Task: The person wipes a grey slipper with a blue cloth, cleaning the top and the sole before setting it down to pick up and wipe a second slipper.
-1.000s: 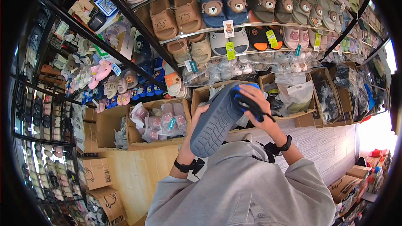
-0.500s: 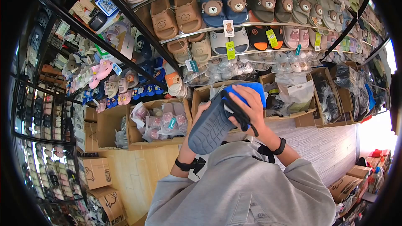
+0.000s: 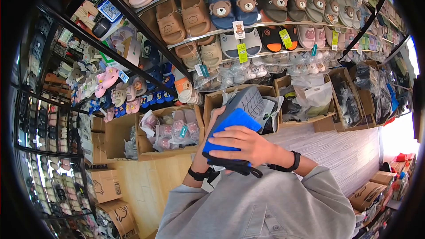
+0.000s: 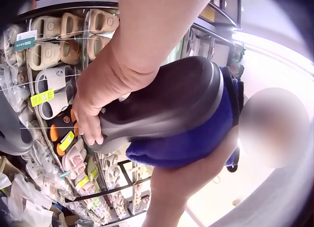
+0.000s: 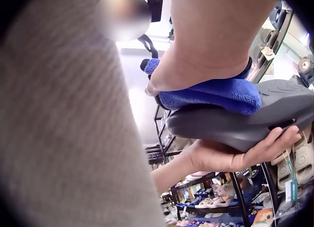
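A dark grey slip-on shoe is held up in front of the body, its treaded sole partly showing in the head view. My left hand grips it along the left side; in the right wrist view, that hand's fingers wrap its smooth flank. A blue plush cloth mitt with a black strap lies over one end of the shoe. My right hand holds the mitt, fingers bent across it, against the shoe. The left wrist view shows the mitt along the shoe's lower side.
Cardboard boxes of bagged slippers, including an open box at left, line the floor ahead. Above them, shelves hold bear-faced slides with hanging tags. A dark metal rack stands at left, and stacked cartons sit on the floor.
The shoe has been turned so its treaded end points away to the upper right. My right hand has moved down toward the body with the blue mitt, which now shows much more.
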### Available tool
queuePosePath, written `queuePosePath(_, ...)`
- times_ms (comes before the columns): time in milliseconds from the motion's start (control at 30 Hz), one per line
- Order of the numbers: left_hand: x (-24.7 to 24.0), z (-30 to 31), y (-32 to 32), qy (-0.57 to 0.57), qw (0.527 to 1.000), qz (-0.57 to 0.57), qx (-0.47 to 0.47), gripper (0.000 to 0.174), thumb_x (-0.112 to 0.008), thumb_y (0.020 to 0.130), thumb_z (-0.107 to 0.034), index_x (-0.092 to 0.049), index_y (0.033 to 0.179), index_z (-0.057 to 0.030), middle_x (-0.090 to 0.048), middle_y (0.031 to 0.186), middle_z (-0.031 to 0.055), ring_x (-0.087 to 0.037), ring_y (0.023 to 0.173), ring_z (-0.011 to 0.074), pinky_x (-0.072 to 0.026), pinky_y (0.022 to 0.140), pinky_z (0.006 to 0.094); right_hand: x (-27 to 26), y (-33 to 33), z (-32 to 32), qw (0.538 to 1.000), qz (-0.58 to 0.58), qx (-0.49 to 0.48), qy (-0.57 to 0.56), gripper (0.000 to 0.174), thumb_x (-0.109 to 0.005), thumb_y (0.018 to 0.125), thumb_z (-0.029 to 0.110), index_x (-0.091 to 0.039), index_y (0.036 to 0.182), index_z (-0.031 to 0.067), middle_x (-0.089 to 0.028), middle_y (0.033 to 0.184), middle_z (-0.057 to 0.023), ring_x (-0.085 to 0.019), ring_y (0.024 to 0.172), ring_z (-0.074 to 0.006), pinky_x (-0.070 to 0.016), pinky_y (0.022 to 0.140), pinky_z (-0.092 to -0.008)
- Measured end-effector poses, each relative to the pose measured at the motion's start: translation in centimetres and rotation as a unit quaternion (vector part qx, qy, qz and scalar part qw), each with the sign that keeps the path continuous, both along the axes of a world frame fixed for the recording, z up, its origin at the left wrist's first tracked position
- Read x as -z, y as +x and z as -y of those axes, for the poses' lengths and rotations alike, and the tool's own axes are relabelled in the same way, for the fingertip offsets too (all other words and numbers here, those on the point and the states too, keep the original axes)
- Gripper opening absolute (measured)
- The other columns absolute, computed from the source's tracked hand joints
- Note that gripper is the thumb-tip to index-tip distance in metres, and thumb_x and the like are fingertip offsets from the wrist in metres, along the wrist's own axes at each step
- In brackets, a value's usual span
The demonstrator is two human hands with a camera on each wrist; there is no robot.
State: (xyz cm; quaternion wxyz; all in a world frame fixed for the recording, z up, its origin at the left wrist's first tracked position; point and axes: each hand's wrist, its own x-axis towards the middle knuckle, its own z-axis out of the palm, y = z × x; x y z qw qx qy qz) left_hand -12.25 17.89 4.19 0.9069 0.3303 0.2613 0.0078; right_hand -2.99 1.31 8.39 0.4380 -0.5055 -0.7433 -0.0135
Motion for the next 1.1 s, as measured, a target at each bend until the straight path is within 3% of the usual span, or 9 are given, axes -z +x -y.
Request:
queuePosePath(233, -1.0, -0.2, 0.0, -0.085, 0.996, 0.013, 0.008, 0.048, -0.048, 0.112, -0.05, -0.068, 0.127, -0.0092, -0.075, 0.113, 0.0086, -0.075, 0.096, 0.0186, -0.0609, 0.092, 0.0334, 0.9, 1.8, 0.4, 1.0, -0.009, -0.004, -0.023, 0.067, -0.079, 0.093, 0.045, -0.064, 0.152, 0.0169, -0.059, 0.158, -0.0111, -0.057, 0.144, -0.0314, -0.0424, 0.122, -0.0482)
queuePosePath(300, -0.4, 0.4, -0.8, 0.114, 0.993, 0.01, -0.042, 0.044, -0.05, 0.112, -0.046, -0.069, 0.126, -0.0098, -0.075, 0.113, 0.0077, -0.074, 0.098, 0.0174, -0.0597, 0.094, 0.0332, 1.9, 2.6, 0.7, 1.0, -0.009, 0.013, -0.026, 0.068, -0.081, 0.091, 0.045, -0.065, 0.151, 0.0171, -0.06, 0.157, -0.0106, -0.058, 0.143, -0.0323, -0.043, 0.121, -0.0484)
queuePosePath(400, 1.0, 0.9, -1.3, 0.225, 0.967, 0.04, -0.114, 0.036, -0.057, 0.109, -0.042, -0.07, 0.122, -0.0114, -0.074, 0.108, 0.0055, -0.073, 0.095, 0.0159, -0.0594, 0.09, 0.0322, 3.6, 4.2, 1.1, 0.998, -0.029, 0.038, -0.03, 0.068, -0.084, 0.088, 0.041, -0.066, 0.149, 0.0172, -0.06, 0.158, -0.0102, -0.057, 0.145, -0.0338, -0.0445, 0.12, -0.0499)
queuePosePath(533, 1.8, -0.3, -1.5, 0.003, 0.996, 0.02, -0.082, 0.039, -0.062, 0.107, -0.043, -0.071, 0.124, -0.0094, -0.077, 0.105, 0.0076, -0.076, 0.088, 0.0185, -0.0628, 0.078, 0.0316, 5.1, 6.1, 1.5, 0.994, -0.03, 0.103, -0.022, 0.066, -0.085, 0.089, 0.039, -0.067, 0.148, 0.0146, -0.062, 0.154, -0.0125, -0.059, 0.142, -0.0367, -0.0447, 0.12, -0.0527)
queuePosePath(667, 3.1, -0.3, -2.2, 0.056, 0.993, 0.023, -0.098, 0.039, -0.061, 0.108, -0.038, -0.07, 0.129, -0.0061, -0.079, 0.108, 0.0099, -0.078, 0.087, 0.0196, -0.0646, 0.081, 0.0301, 5.5, 7.3, 1.7, 0.981, -0.098, 0.168, -0.007, 0.063, -0.082, 0.091, 0.028, -0.066, 0.148, 0.0063, -0.063, 0.152, -0.0167, -0.059, 0.139, -0.0389, -0.0434, 0.119, -0.052)
queuePosePath(733, 4.4, -1.3, -2.5, -0.005, 0.996, 0.058, -0.073, 0.038, -0.061, 0.11, -0.033, -0.066, 0.136, -0.0058, -0.077, 0.117, 0.0102, -0.077, 0.095, 0.0179, -0.0636, 0.086, 0.0289, 5.4, 7.7, 1.7, 0.968, -0.151, 0.199, -0.009, 0.063, -0.082, 0.09, 0.025, -0.066, 0.147, 0.0046, -0.063, 0.152, -0.0173, -0.06, 0.137, -0.0394, -0.0437, 0.118, -0.051)
queuePosePath(867, 8.2, -1.9, -2.7, 0.104, 0.99, 0.09, -0.032, 0.044, -0.062, 0.111, -0.023, -0.051, 0.151, -0.0082, -0.066, 0.136, 0.0099, -0.069, 0.115, 0.0142, -0.0592, 0.097, 0.0275, 5.3, 7.1, 1.6, 0.959, -0.121, 0.256, 0.008, 0.063, -0.083, 0.088, 0.025, -0.067, 0.146, 0.0036, -0.063, 0.15, -0.019, -0.061, 0.134, -0.0407, -0.0456, 0.116, -0.0503)
queuePosePath(1033, 6.0, 0.6, -1.9, 0.366, 0.91, 0.193, -0.033, 0.046, -0.06, 0.108, -0.015, -0.049, 0.152, -0.0084, -0.061, 0.144, 0.0129, -0.069, 0.12, 0.0162, -0.0601, 0.1, 0.0306, 4.3, 5.2, 1.6, 0.954, -0.067, 0.287, 0.044, 0.063, -0.084, 0.088, 0.031, -0.069, 0.143, 0.0055, -0.065, 0.147, -0.0184, -0.063, 0.131, -0.0409, -0.0485, 0.112, -0.0521)
queuePosePath(1100, 4.7, 0.8, -1.3, 0.366, 0.897, 0.246, 0.006, 0.048, -0.06, 0.107, -0.011, -0.046, 0.153, -0.0098, -0.056, 0.147, 0.0117, -0.065, 0.125, 0.0155, -0.0565, 0.106, 0.0315, 3.4, 4.5, 1.9, 0.959, -0.057, 0.274, 0.043, 0.064, -0.085, 0.087, 0.035, -0.07, 0.143, 0.0067, -0.066, 0.147, -0.0181, -0.063, 0.131, -0.0407, -0.0488, 0.111, -0.0528)
